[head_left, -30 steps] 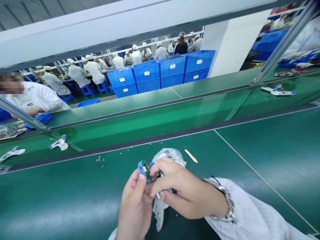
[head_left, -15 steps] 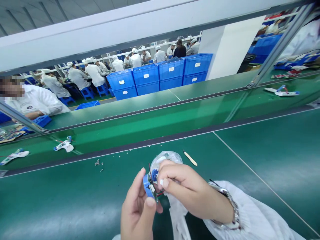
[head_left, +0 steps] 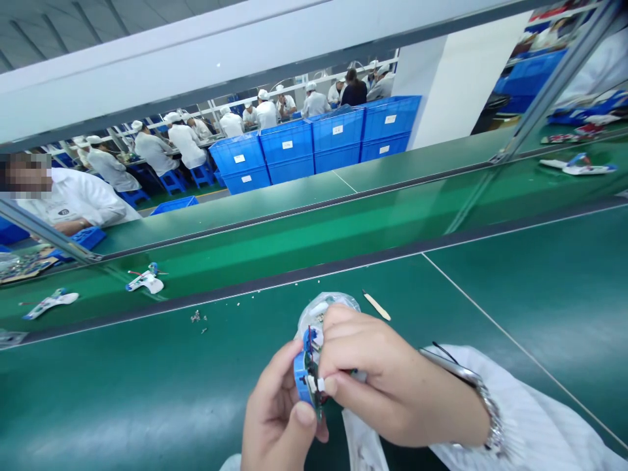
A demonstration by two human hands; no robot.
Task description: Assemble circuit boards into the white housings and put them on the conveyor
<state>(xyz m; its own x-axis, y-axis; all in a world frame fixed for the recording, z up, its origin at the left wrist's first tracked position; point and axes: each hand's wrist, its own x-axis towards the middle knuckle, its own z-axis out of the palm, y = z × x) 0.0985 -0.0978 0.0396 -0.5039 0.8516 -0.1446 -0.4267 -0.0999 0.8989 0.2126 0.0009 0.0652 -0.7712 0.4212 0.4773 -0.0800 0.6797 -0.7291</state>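
Observation:
My left hand (head_left: 279, 422) and my right hand (head_left: 392, 386) both grip a small blue plastic housing (head_left: 303, 376) with a green circuit board (head_left: 314, 379) and thin wires. The housing stands on edge, and my fingers hide much of it. Behind and below my hands is a clear plastic bag (head_left: 326, 313), which also hangs under my right palm. A flat wooden stick (head_left: 377, 305) lies on the green bench mat (head_left: 147, 392) just beyond my right fingers. A metal wristwatch (head_left: 478, 392) sits on my right wrist.
Small crumbs (head_left: 196, 316) lie on the mat. Beyond it, a green conveyor belt (head_left: 294, 255) carries white-and-blue assemblies (head_left: 146, 281). Farther back stand stacked blue crates (head_left: 289, 152), and workers in white sit at benches. A seated co-worker (head_left: 69, 203) is at the far left.
The blue housing has turned to stand on edge, and my hands have shifted right and closer together around it. The assemblies on the conveyor have moved right.

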